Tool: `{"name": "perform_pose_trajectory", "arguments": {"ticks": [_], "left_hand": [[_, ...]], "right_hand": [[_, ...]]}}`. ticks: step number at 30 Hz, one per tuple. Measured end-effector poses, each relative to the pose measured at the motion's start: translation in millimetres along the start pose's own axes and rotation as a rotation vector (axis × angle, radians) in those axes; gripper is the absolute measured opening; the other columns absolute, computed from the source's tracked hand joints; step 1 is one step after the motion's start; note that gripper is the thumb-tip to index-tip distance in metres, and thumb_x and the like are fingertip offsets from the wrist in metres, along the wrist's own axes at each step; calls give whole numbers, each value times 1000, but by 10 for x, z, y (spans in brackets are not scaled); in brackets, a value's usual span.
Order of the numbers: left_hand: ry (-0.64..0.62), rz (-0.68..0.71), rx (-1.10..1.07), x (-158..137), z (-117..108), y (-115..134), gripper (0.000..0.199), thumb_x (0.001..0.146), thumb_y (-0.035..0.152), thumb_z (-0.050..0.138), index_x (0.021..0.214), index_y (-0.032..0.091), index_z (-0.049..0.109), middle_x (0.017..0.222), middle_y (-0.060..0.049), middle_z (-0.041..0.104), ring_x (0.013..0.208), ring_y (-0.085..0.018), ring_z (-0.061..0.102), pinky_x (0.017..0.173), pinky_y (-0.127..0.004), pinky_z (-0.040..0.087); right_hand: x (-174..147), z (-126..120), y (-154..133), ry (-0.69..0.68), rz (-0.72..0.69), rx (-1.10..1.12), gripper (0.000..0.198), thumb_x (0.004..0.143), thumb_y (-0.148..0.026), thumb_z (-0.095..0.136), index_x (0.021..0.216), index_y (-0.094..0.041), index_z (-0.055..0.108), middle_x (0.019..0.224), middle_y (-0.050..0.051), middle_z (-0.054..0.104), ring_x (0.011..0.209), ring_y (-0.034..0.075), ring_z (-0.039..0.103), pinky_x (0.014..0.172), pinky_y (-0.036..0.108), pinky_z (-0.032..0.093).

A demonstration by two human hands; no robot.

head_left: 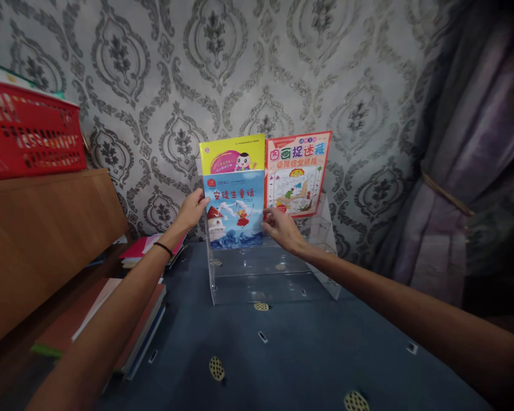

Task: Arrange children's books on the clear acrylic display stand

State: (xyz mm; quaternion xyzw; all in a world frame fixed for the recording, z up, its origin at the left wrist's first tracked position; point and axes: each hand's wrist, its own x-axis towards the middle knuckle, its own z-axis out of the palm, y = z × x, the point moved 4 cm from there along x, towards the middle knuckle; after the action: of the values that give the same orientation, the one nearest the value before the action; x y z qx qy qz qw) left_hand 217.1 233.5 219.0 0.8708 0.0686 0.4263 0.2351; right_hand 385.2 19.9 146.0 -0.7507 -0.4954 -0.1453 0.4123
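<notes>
A blue children's book (235,220) with a windmill-like house and waves on its cover stands upright in front of a tiered clear acrylic book rack (248,285). My left hand (193,206) grips its left edge, and my right hand (280,228) has its fingers at the right edge. Behind it a yellow book (231,148) rests on the rack, its lower part hidden by the blue one. To the right, a red-bordered picture book (298,174) leans on an upper tier, slightly tilted. The lower tiers show through the transparent plastic.
Stacks of books and papers (141,319) lie along the left of the dark blue tabletop (300,354). Beyond them, a red plastic basket (29,128) sits on a wooden cabinet (47,240). Patterned wallpaper backs the table, and a tied curtain (441,188) hangs at right.
</notes>
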Motion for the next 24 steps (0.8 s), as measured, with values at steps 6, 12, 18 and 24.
{"name": "perform_pose_trajectory", "arguments": {"ticks": [6, 12, 18, 24], "left_hand": [[36, -28, 41, -1, 0, -86, 16, 83, 26, 56, 71, 22, 47, 71, 2, 54, 71, -18, 50, 73, -32, 41], [10, -38, 2, 28, 47, -183, 6, 83, 26, 55, 79, 21, 54, 77, 0, 62, 78, -18, 56, 76, -31, 46], [-1, -31, -25, 20, 42, -209, 8, 81, 26, 57, 86, 20, 59, 83, -1, 68, 82, -20, 62, 79, -32, 50], [8, -25, -34, 4, 43, -203, 8, 82, 28, 56, 88, 21, 58, 86, -2, 70, 85, -21, 66, 80, -34, 52]], "right_hand": [[-21, 16, 7, -25, -12, -4, 23, 82, -14, 57, 103, -18, 64, 84, 6, 75, 79, 22, 71, 75, 33, 53], [-26, 24, 29, -39, -7, -11, 20, 82, -14, 58, 100, -18, 66, 88, 6, 76, 82, 21, 71, 77, 31, 53], [-49, 20, 27, -42, 24, -40, 24, 82, -11, 60, 104, -16, 69, 90, 7, 77, 85, 21, 72, 77, 27, 53], [-96, 18, 28, -54, 37, -64, 25, 86, -13, 59, 108, -17, 68, 96, 8, 78, 90, 22, 73, 81, 29, 54]]}}
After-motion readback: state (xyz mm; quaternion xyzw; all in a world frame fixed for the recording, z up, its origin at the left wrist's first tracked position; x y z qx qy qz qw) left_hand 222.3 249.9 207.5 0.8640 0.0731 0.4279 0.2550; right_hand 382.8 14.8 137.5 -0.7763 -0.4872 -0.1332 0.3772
